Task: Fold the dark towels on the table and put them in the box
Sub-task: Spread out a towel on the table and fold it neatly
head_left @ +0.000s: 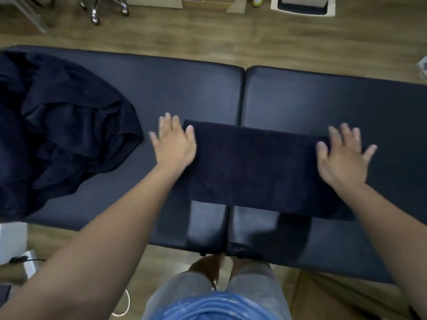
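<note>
A dark towel [254, 167], folded into a long rectangle, lies flat across the seam of the black padded table [323, 100]. My left hand [173, 144] rests at the towel's left end with fingers straight and spread, the thumb on the cloth. At the right end, my right hand [342, 155] lies flat on the towel, fingers spread too. A heap of unfolded dark towels [57, 135] sits on the table's left part. A cardboard box [346, 296] shows at the lower right, below the table's near edge.
The table's near edge runs just in front of my legs [208, 292]. Wooden floor lies beyond the far edge, with a chair base [104, 8] and boxes [302, 5] at the top. A white object [11, 241] and a cable [124, 303] lie at the lower left.
</note>
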The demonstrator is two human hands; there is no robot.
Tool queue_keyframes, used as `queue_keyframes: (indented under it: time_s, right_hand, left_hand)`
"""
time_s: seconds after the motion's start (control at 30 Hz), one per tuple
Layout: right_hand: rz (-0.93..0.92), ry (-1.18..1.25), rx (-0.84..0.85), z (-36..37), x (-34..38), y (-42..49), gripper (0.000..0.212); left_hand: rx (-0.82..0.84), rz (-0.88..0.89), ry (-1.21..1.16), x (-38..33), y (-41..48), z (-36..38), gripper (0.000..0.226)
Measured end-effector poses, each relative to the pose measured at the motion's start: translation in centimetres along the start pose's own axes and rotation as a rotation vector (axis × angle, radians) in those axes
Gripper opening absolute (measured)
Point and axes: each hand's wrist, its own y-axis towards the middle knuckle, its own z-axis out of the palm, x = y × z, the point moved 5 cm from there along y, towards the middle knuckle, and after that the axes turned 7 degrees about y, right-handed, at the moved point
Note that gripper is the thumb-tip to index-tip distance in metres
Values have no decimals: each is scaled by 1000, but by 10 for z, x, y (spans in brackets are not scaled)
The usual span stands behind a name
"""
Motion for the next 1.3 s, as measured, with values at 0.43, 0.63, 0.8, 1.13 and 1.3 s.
queue_keyframes:
  time_s: [0.43,0.63,0.8,1.13,1.3]
  right_hand:
    - [-122,-79,64,23,-9,4,79]
    - [-105,-70,123,24,-10,13,79]
    - [-87,-8,93,15,-30,7,70]
    - [-79,284,-313,-2,34,-52,58]
    - [-433,71,-84,67,68,-125,54]
  left_hand:
    - [104,-150,-518,6,11,5,29]
    - [397,-162,-797,8,13,29,24]
    - [124,-162,-811,8,26,18,28]
    - [-359,611,75,-88,-82,15,47]
    - [-36,897,510,-46,-118,99,66]
